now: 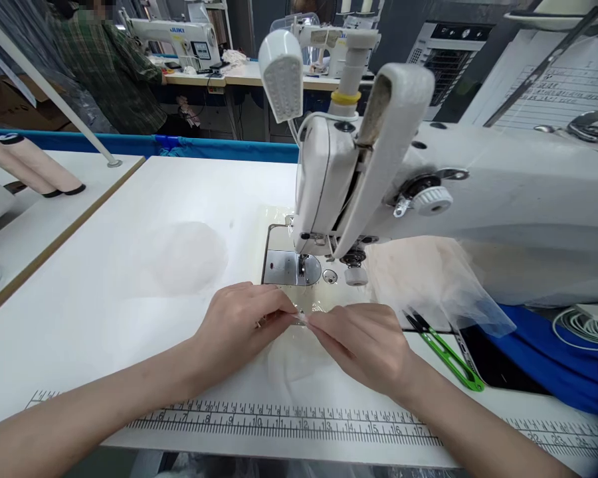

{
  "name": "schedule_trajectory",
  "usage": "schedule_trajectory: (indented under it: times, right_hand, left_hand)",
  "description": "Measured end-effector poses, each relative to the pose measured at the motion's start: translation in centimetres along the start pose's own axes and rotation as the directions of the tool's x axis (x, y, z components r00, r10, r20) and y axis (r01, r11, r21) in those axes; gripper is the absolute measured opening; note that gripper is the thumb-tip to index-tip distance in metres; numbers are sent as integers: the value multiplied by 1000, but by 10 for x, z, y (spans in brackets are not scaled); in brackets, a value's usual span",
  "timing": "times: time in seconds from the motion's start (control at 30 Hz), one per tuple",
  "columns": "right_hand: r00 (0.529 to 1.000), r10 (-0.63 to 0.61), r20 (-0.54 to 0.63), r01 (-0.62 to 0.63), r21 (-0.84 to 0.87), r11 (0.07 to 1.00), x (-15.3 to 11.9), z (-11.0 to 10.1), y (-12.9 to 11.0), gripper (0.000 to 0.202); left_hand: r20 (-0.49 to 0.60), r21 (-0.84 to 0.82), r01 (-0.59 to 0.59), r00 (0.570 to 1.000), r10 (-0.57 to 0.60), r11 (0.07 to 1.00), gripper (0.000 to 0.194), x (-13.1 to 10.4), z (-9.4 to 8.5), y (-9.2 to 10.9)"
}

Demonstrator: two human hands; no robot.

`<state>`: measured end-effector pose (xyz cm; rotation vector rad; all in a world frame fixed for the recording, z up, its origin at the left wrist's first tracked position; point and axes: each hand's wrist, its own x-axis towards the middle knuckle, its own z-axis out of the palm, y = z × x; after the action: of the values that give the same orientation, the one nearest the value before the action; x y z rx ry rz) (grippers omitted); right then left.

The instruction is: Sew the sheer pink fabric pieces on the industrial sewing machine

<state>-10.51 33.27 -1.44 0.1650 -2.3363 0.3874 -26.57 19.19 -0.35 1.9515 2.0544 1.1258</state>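
Observation:
My left hand [249, 315] and my right hand [361, 338] meet just in front of the sewing machine's needle plate [279, 267]. Both pinch the edge of a piece of thin, sheer white fabric [294, 365], which hangs down toward me and barely stands out from the white table. Above and beyond my fingers is the white sewing machine [323, 179], its presser foot over the plate. A round sheer fabric piece [189, 255] lies flat to the left. Under the machine's arm, to the right, rests a pile of sheer peach fabric [413, 272].
Green thread snips [451, 355] lie right of my right hand, beside a dark phone [508, 362] and blue cloth [568, 372]. A printed ruler [279, 421] runs along the table's front edge. Two thread cones [44, 166] lie far left. Behind, a person [109, 73] is near another machine [179, 43].

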Motion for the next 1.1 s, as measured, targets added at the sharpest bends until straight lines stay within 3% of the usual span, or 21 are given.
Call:
schedule_trajectory:
  times: [0.07,0.1,0.17,0.2,0.23,0.27,0.33,0.47,0.6,0.73,0.8,0.93,1.03,1.1]
  right_hand:
    - [984,91,152,-115,159,981,6,-12,-5,11]
    - [947,164,277,-236,252,938,9,-18,-7,12]
    - [789,297,539,-524,335,783,15,-26,-11,16]
    - [700,347,625,-629,307,715,17,-27,-11,17]
    - [633,398,664,-690,251,679,18,-26,-10,18]
    - [603,451,658,-712,188,677,18,-22,-9,18]
    - [619,531,579,-682,61,728,16,-11,-3,16]
    - [714,573,402,-600,-69,797,11,10,8,14]
    - [746,586,316,-584,-113,804,8,16,13,13]
    - [770,574,278,-558,-143,818,6,19,15,13]
    - [781,565,266,-545,-151,825,5,21,15,14]
    - [809,522,272,-479,-210,852,2,20,18,19]
    - [839,470,274,-362,-363,859,0,14,22,28]
    - [865,448,225,-283,-519,807,1,7,24,28]
  left_hand:
    - [238,-215,223,956,-171,951,10,2,-6,6]
    - [387,-291,346,895,-221,892,9,3,-8,8]
    - [577,-333,497,780,-244,801,9,3,-9,9]
    - [584,-311,493,773,-246,812,10,3,-7,9]
    - [537,-264,442,806,-250,857,10,2,-4,6]
    - [450,-192,360,859,-244,913,11,1,0,4]
    - [271,-26,191,946,-177,981,11,-1,10,-3]
    - [100,187,-2,995,-17,982,6,-4,20,-14]
    - [39,411,-197,979,199,890,9,-6,19,-16]
    - [55,566,-374,906,419,734,10,-11,18,-11]
    - [106,606,-407,893,437,683,12,-14,19,-7]
    - [167,637,-400,906,388,659,23,-19,20,-4]
    - [180,622,-382,919,350,684,26,-18,20,-6]
    - [172,606,-358,931,322,710,26,-16,20,-9]
